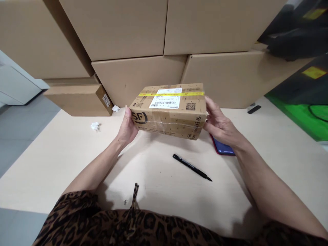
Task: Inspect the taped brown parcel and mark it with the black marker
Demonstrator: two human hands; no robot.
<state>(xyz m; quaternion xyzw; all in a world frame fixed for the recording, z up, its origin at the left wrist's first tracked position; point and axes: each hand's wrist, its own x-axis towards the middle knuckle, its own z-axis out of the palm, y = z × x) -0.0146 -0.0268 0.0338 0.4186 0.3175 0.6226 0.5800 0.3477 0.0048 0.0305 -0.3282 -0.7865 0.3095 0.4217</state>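
Between my two hands a brown cardboard parcel box (169, 119) is held up over the table, tilted slightly. It has black "SF" printing, yellow tape across its top and a white shipping label (166, 99). My left hand (127, 128) grips the box's left end, the thumb at its near corner. Around the right end my right hand (219, 121) is closed, some fingers hidden behind the box. On the table below lies a black marker pen (192, 166). A phone (222, 147) with a red edge lies partly covered by my right hand and wrist.
Large cardboard boxes (138, 78) are stacked along the table's far side. A smaller carton (77, 100) stands at the left back. Crumpled white scraps (95, 126) lie near it. A small black object (254, 109) sits at the right back of the pale table (64, 160).
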